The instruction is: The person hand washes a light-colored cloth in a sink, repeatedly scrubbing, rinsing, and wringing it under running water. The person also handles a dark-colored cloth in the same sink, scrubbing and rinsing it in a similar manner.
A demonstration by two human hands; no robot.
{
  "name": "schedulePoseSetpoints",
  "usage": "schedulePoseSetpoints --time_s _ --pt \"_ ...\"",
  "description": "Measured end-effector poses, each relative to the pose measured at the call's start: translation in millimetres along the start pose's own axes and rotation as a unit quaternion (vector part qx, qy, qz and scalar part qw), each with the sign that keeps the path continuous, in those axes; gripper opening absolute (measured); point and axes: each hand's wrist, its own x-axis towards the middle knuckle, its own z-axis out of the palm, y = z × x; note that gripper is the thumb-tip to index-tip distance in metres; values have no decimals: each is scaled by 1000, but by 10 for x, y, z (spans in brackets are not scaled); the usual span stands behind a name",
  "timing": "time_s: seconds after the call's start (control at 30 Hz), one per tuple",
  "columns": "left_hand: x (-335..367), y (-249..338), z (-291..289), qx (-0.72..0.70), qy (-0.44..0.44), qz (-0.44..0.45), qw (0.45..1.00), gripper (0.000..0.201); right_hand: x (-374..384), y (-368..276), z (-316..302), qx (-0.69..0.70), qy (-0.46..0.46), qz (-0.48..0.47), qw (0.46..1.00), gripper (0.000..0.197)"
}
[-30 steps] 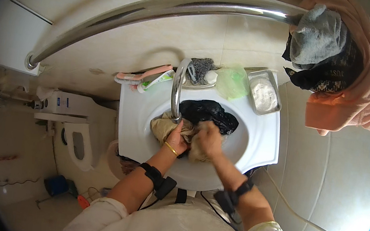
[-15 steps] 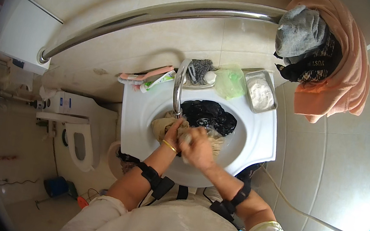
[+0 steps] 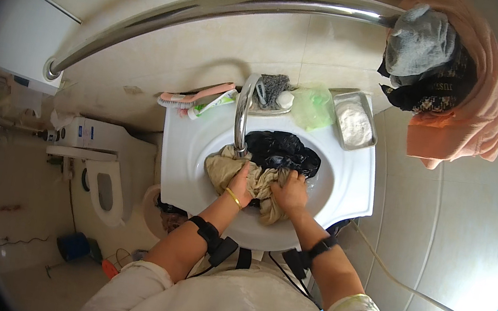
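Note:
A bunched khaki garment (image 3: 225, 168) lies wet in the white washbasin (image 3: 323, 194), below the curved chrome faucet (image 3: 242, 116). My left hand (image 3: 241, 186), with a yellow bracelet at its wrist, grips the garment near its middle, thumb up along the folds. At its right part my right hand (image 3: 291, 193) clutches the cloth with curled fingers, partly hidden by the fabric. Behind both hands a wet black cloth or plastic bundle (image 3: 284, 151) fills the back of the basin; its kind is unclear.
Along the basin's back edge sit a pink brush (image 3: 197, 94), a green-white tube (image 3: 215, 105), a grey scrubber (image 3: 272, 89), a green plastic bag (image 3: 314, 107) and a metal tray of white powder (image 3: 355, 124). A chrome rail (image 3: 218, 14) holding clothes (image 3: 457, 121) crosses above; a toilet (image 3: 105, 189) stands left.
My right hand has moved from beside the left hand, where it was rubbing blurred over the cloth, to the right. The khaki garment now spreads wider between both hands.

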Motion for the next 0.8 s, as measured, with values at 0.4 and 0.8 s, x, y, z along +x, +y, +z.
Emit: schedulePoseSetpoints --time_s 0.4,0.8 --pt "-87 143 22 -72 -288 -102 949 48 -793 -690 -287 68 61 -404 910 24" --pt "-243 240 174 -77 -311 -95 943 26 -753 -634 -308 129 57 -405 904 26"
